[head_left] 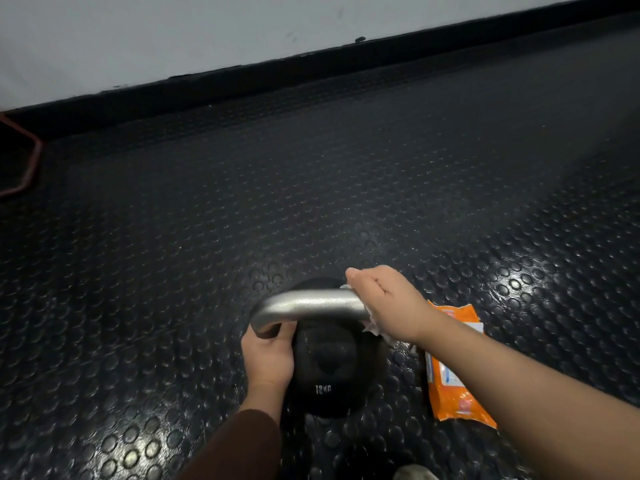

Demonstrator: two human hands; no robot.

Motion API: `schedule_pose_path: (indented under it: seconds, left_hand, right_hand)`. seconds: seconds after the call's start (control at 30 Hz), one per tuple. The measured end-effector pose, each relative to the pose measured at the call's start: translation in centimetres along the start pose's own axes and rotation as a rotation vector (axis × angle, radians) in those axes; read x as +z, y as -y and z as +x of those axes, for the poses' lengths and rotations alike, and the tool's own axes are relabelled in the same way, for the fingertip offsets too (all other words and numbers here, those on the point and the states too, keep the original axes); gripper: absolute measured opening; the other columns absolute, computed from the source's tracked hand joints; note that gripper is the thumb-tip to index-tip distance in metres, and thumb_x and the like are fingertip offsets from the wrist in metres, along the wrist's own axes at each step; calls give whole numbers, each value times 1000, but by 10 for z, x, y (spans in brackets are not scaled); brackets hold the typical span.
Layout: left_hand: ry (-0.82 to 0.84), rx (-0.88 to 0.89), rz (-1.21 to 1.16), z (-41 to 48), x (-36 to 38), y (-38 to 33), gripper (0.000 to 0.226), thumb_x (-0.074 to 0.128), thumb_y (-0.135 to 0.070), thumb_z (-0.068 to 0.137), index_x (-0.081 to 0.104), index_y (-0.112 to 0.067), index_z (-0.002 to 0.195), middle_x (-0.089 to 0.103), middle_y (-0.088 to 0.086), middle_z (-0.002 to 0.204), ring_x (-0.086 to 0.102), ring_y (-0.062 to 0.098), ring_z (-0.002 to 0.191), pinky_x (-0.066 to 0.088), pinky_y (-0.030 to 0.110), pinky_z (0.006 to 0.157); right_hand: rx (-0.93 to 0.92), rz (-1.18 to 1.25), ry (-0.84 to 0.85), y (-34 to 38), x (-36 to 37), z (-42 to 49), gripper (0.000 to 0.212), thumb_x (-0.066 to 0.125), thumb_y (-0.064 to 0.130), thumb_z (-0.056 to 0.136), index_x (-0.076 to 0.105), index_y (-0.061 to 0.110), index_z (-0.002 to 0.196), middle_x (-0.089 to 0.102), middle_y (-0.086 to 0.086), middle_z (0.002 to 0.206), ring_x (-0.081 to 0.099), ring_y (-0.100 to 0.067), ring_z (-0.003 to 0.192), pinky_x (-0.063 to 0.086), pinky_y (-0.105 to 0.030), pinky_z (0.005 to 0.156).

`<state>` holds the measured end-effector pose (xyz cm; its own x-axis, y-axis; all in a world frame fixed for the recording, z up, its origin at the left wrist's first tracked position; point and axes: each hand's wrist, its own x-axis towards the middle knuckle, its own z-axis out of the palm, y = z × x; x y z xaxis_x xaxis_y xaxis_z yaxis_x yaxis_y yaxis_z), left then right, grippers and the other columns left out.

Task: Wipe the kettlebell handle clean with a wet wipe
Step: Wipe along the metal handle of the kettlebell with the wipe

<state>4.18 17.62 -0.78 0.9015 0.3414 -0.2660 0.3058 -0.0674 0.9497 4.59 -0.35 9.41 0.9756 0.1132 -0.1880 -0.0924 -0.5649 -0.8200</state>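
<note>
Standing on the dark studded rubber floor [346,202], the black kettlebell [332,368] sits low in the middle of the head view, with white weight lettering on its near face and its silver-grey handle [311,304] arching across the top from left to right. The left hand [268,358], coming out of a brown sleeve [239,448], is cupped against the left side of the bell with its fingers curled around the base of the handle's left leg — a closed, steadying hold. The right hand [384,303], on a bare forearm reaching in from the lower right, is fisted over the right bend of the handle, and a crumpled white wet wipe [372,323] is pinched between palm and metal; scraps of it show above the knuckles and hang below the heel of the hand. How far the wipe wraps around the bar is hard to tell, since the hand covers most of it. Just beside the kettlebell on its right lies an orange wipe packet [457,393], flat on the floor and partly crossed by the right forearm. Farther back, the floor meets a dark skirting board under a pale wall [173,29] — and a reddish frame edge [31,157] juts in at the far left.
</note>
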Motion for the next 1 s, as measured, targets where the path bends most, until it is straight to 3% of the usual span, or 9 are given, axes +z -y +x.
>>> schedule_pose_path:
  seconds: [0.17, 0.27, 0.37, 0.47, 0.6, 0.67, 0.83, 0.9, 1.0]
  left_hand:
    - [-1, -8, -2, 0, 1, 0, 10, 74, -17, 80, 68, -9, 83, 66, -5, 76, 60, 6, 72, 45, 22, 65]
    - [-4, -16, -5, 0, 1, 0, 12, 74, -17, 80, 67, -8, 84, 66, -5, 75, 59, 5, 70, 44, 22, 63]
    - [2, -17, -4, -1, 1, 0, 15, 74, -18, 80, 68, -6, 86, 66, -3, 75, 60, 6, 70, 44, 21, 61]
    - [1, -31, -5, 1, 0, 2, 18, 74, -20, 80, 68, -5, 87, 68, -1, 77, 62, 9, 73, 45, 23, 63]
    - [4, -14, 10, 1, -1, 1, 17, 74, -20, 80, 69, -5, 87, 67, -2, 78, 61, 9, 73, 45, 25, 66]
    - [1, -23, 10, 0, 0, 0, 15, 74, -18, 80, 68, -6, 86, 67, -3, 77, 61, 8, 73, 45, 25, 66]
    - [2, -36, -2, 0, 0, 0, 12, 75, -19, 79, 67, -10, 82, 67, -3, 77, 61, 8, 73, 46, 26, 67]
    - [6, -26, 5, 0, -1, -1, 11, 75, -18, 79, 67, -9, 82, 66, -4, 76, 60, 7, 72, 45, 25, 65]
    - [12, -30, 11, 0, -1, 0, 13, 75, -17, 80, 68, -7, 83, 67, -2, 77, 61, 8, 72, 45, 25, 65]
  right_hand:
    - [14, 63, 100, -3, -4, 8, 59, 32, 44, 96, 37, -6, 64, 36, -14, 56, 40, -19, 45, 34, -33, 53]
    - [-94, -47, -89, -9, 6, -8, 56, 27, 44, 96, 44, -1, 67, 44, -12, 59, 43, -12, 50, 34, -31, 54]
    - [-228, -166, -288, -13, 18, -26, 44, 24, 39, 96, 53, 13, 76, 50, 4, 67, 47, -11, 65, 34, -17, 58]
    - [-229, -176, -313, -15, 19, -26, 41, 26, 37, 97, 54, 14, 77, 50, 6, 67, 47, -11, 67, 34, -16, 59]
    - [-59, -123, -147, -3, 9, -10, 50, 30, 34, 100, 42, 3, 63, 42, -2, 53, 38, -13, 51, 28, -25, 51]
    - [5, -41, -8, 4, 0, -2, 53, 33, 33, 101, 34, 8, 55, 35, -1, 48, 36, -13, 45, 30, -25, 48]
    - [196, 88, 238, 19, -17, 7, 49, 34, 38, 101, 30, 12, 60, 32, -11, 49, 51, -10, 31, 34, -17, 31]
    - [152, 47, 186, 19, -14, 5, 51, 33, 40, 101, 30, 13, 58, 32, -3, 46, 46, -11, 34, 35, -22, 36]
    - [-67, -156, -130, 6, 6, -13, 51, 29, 41, 100, 42, 9, 61, 43, 3, 53, 45, -14, 52, 37, -32, 55]
